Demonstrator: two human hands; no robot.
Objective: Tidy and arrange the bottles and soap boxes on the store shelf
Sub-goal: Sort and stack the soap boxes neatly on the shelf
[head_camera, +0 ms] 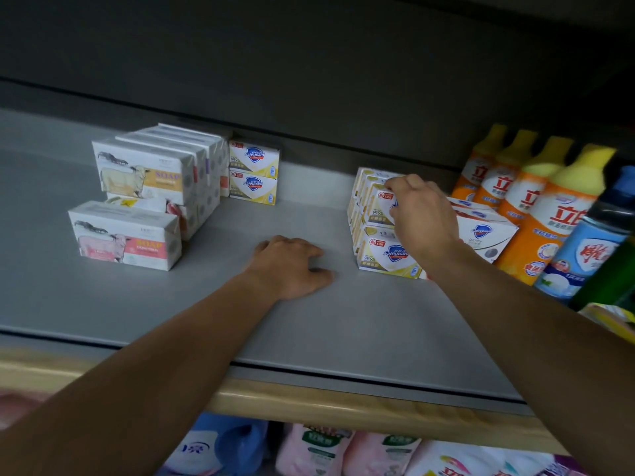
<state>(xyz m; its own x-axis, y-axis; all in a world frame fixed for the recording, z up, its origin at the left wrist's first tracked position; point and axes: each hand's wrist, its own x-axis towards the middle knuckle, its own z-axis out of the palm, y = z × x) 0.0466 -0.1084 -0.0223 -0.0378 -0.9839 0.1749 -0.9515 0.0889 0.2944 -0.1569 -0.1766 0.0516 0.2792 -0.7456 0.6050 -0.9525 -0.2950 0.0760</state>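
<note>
On the grey shelf point(103, 297), my right hand point(424, 218) grips the top yellow-and-white Safeguard soap box point(378, 209) of a stacked row; a lower box point(388, 257) stands in front beneath it. My left hand point(292, 266) rests on the bare shelf with its fingers curled, holding nothing. A white Safeguard box point(488, 235) lies behind my right wrist. Sheep-print soap boxes point(144, 173) are stacked at the left, with a pink one point(125, 240) in front. Two more Safeguard boxes point(253, 171) stand stacked at the back.
Orange bottles with yellow caps point(546, 214) line the right side, with a blue bottle point(584, 255) in front of them. The shelf has a wooden front edge point(343, 407). Pink and blue refill pouches point(309, 448) sit on the shelf below.
</note>
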